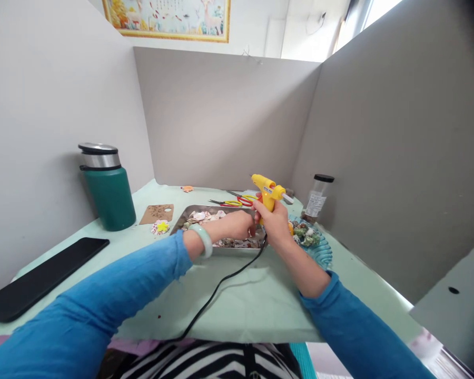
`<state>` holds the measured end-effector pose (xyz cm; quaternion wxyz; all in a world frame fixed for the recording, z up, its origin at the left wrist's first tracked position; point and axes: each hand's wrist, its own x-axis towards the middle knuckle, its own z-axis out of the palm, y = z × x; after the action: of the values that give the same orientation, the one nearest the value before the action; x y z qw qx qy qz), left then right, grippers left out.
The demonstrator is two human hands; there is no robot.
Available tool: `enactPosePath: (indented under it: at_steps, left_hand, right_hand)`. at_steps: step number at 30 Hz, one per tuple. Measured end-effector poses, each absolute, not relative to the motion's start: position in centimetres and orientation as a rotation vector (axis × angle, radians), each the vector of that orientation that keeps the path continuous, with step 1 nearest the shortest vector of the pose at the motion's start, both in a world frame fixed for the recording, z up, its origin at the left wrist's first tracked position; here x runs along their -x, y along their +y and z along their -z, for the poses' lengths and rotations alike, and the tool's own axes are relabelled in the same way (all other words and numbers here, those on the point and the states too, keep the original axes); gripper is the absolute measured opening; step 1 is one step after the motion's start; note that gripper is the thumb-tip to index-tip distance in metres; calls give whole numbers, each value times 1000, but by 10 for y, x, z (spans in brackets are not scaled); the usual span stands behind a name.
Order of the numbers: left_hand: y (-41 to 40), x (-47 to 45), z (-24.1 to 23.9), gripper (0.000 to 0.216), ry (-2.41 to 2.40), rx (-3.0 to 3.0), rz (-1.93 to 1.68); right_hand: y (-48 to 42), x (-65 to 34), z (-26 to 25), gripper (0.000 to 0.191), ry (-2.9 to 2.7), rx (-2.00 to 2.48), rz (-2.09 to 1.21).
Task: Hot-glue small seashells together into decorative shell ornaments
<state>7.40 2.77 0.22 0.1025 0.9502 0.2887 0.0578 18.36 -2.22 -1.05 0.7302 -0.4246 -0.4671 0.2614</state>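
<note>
My right hand (275,223) is wrapped round the handle of a yellow hot glue gun (265,185), whose nozzle points to the far left. A whitish glue stick pokes out of its back end. My left hand (240,225) reaches down into a metal tray (217,251) of shells (203,216) and small stones. Its fingers are curled together and partly hidden, so what they hold, if anything, does not show. A black cord (221,281) runs from the glue gun over the table's front edge. Right of the tray, a blue ribbed glass dish (324,252) bears several small shells (306,237).
Scissors (243,200) lie behind the tray. A green bottle (109,197), a brown card (157,213), a shell with a yellow flower (160,227) and a black slab (43,276) are on the left. A black-lidded jar (318,197) stands far right. Grey partitions (229,121) enclose the table.
</note>
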Motion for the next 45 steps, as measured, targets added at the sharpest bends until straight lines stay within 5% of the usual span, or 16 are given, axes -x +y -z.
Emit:
enactPosePath:
  at_steps: [3, 10, 13, 22, 35, 45]
  left_hand:
    - [25, -93, 10, 6, 973, -2733, -197]
    - [25, -93, 9, 27, 996, -2609, -385]
    - [30, -69, -8, 12, 942, -2495, -359]
    - [21, 2, -15, 19, 554, -1237, -531]
    - [18, 2, 2, 18, 495, -1117, -573]
    - [17, 8, 8, 28, 422, -1184, -696]
  right_hand:
    - [-22, -186, 9, 31, -1032, 928, -560]
    - [-21, -190, 9, 30, -1068, 956, -553]
    - [-22, -191, 7, 30, -1059, 957, -565]
    - [-33, -180, 7, 26, -1295, 988, -711]
    - [-39, -169, 8, 35, -1382, 1000, -743]
    - [-44, -168, 6, 24, -1351, 1025, -775]
